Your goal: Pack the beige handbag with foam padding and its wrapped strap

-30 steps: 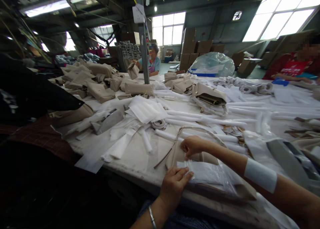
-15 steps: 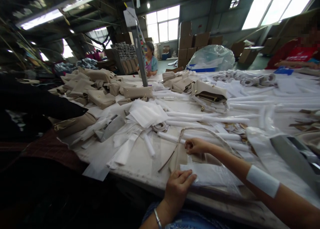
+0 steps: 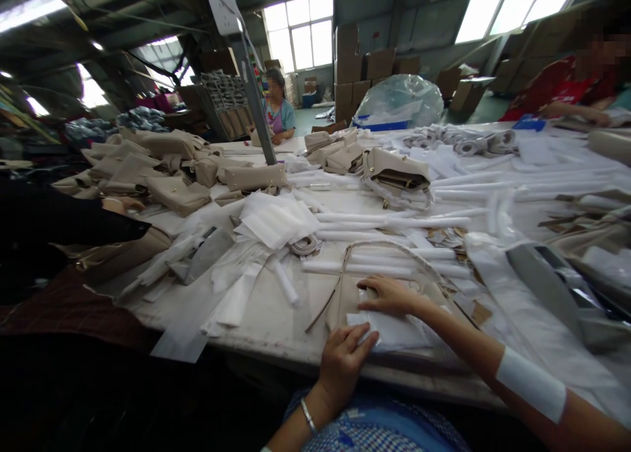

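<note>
A beige handbag [image 3: 345, 295] lies flat at the near edge of the work table [image 3: 276, 320], its thin strap [image 3: 389, 247] looping away from me. On it rests a clear plastic packet with white paper inside [image 3: 394, 330]. My left hand [image 3: 342, 360], a bangle on its wrist, pinches the packet's near left corner with curled fingers. My right hand [image 3: 392, 295] lies flat and open on the bag just beyond the packet, fingers stretched to the left. A white band wraps my right forearm.
Rolled white foam tubes [image 3: 384, 221], foam sheets [image 3: 279, 221] and a coiled strap [image 3: 304, 245] litter the table. Beige bags pile at the back left [image 3: 148, 159] and centre [image 3: 394, 169]. A co-worker's dark sleeve [image 3: 69, 219] reaches in at left. A pole [image 3: 254, 97] stands mid-table; other people sit beyond.
My right hand has opened from a pinch at the bag's top and now lies flat on it. The left hand stays on the packet's corner. The camera has tilted down slightly.
</note>
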Demonstrator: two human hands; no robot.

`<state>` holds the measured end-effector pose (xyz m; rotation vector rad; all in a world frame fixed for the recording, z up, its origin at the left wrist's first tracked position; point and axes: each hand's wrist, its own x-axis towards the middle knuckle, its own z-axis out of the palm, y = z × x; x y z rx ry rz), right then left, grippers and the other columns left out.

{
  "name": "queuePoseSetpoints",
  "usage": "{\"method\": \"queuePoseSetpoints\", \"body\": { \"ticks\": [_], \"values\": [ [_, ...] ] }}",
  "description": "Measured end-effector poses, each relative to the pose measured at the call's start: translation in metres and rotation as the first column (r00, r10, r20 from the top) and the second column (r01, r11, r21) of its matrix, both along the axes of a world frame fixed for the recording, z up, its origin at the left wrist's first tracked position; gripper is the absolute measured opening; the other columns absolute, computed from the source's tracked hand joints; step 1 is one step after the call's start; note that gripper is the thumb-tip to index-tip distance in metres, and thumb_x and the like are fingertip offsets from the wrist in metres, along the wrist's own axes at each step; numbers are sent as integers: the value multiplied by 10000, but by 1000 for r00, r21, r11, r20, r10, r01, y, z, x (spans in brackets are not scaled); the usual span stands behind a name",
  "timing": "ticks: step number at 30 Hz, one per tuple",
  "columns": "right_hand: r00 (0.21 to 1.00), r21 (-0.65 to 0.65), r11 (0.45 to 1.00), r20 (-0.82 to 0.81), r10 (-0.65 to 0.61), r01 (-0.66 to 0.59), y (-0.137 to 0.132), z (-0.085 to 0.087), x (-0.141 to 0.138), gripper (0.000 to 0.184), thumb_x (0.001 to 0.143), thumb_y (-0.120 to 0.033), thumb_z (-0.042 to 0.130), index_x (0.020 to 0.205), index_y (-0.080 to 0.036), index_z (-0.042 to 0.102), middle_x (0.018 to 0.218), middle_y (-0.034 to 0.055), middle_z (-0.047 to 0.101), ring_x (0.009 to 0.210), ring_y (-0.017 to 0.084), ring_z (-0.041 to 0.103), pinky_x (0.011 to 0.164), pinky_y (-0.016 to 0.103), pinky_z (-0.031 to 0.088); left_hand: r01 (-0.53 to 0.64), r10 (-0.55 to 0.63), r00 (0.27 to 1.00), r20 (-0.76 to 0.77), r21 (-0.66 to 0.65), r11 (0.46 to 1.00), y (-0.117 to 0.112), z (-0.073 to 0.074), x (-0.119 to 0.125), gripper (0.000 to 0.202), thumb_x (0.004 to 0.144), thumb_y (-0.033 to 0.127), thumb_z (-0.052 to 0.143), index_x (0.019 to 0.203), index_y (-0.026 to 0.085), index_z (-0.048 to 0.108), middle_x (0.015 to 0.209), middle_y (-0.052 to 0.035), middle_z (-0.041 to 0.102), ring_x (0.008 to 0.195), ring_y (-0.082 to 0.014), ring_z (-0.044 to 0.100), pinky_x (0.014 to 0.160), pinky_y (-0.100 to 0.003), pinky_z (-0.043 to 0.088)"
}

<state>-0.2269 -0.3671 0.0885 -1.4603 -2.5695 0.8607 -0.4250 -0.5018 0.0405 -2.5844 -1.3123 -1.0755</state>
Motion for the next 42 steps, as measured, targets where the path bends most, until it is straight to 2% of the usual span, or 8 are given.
{"method": "queuePoseSetpoints", "body": {
  "ticks": [9, 17, 24, 28, 30, 32, 37, 42],
  "values": [
    [990, 0, 992, -61, -126, 126, 2, -8, -4, 442, 959, -522, 449, 1159, -216, 698, 1167, 86, 713, 1062, 259, 646, 927, 346, 466, 40, -38, 999, -35, 68, 997, 2, -7, -1, 354, 980, 167, 494, 1295, 276, 612, 1251, -20, 692, 1174, -213, 624, 932, -392, 558],
    [997, 99, 994, -54, -45, 51, -35, -1, 10, 837, 805, -630, 631, 1507, -238, 399, 1530, 113, 420, 1400, 344, 373, 1169, 526, 220, 111, -121, 992, -24, -248, 962, -5, 32, -4, 510, 853, 167, 549, 1359, 230, 563, 1338, -70, 634, 1253, -277, 565, 1028, -502, 508],
    [979, 178, 965, -112, -173, 191, -41, -13, 7, 604, 863, -529, 602, 1405, -267, 548, 1423, 80, 557, 1310, 301, 489, 1127, 469, 319, 64, -64, 998, -13, 46, 997, 5, 13, 4, 301, 987, 288, 500, 1246, 255, 650, 1154, -43, 735, 1057, -240, 689, 864, -408, 594],
    [926, 111, 962, -318, -204, 250, -35, -16, 12, 489, 859, -455, 606, 1310, -267, 640, 1347, 80, 622, 1265, 301, 540, 1117, 477, 358, 120, -120, 993, 0, 19, 993, 4, 13, -2, 332, 978, 277, 490, 1275, 236, 633, 1193, -64, 718, 1090, -252, 680, 875, -413, 594],
    [800, -29, 935, -509, -317, 352, -27, -19, 19, 463, 833, -465, 627, 1231, -236, 691, 1268, 100, 671, 1211, 310, 590, 1094, 486, 405, 193, -188, 981, 51, -117, 974, 8, 21, -9, 321, 946, 298, 541, 1243, 251, 655, 1191, -58, 720, 1100, -247, 677, 907, -399, 583],
    [547, -281, 850, -666, -507, 446, -17, -21, 26, 488, 799, -503, 669, 1182, -203, 706, 1221, 119, 694, 1176, 316, 621, 1075, 499, 442, 213, -165, 971, 175, -303, 929, 23, 32, -17, 272, 943, 313, 544, 1166, 279, 696, 1169, -36, 730, 1090, -214, 680, 945, -359, 560],
    [-167, -797, 550, -595, -786, 250, -3, -20, 37, 360, 794, -379, 763, 1084, -182, 680, 1246, 122, 674, 1165, 257, 641, 1086, 416, 473, 33, 297, 852, 430, -612, 790, 119, 52, -15, 337, 928, 343, 500, 1167, 202, 692, 1288, -95, 663, 1225, -231, 587, 1035, -367, 468],
    [-390, -866, 487, -490, -779, 115, -3, -25, 44, 254, 822, -263, 743, 1042, -169, 659, 1196, 114, 683, 1158, 253, 646, 1057, 385, 508, 85, 351, 837, 421, -732, 676, 212, 49, 14, 366, 870, 426, 559, 1008, 132, 727, 1099, -146, 722, 1079, -279, 637, 955, -372, 461]
  ]
}}
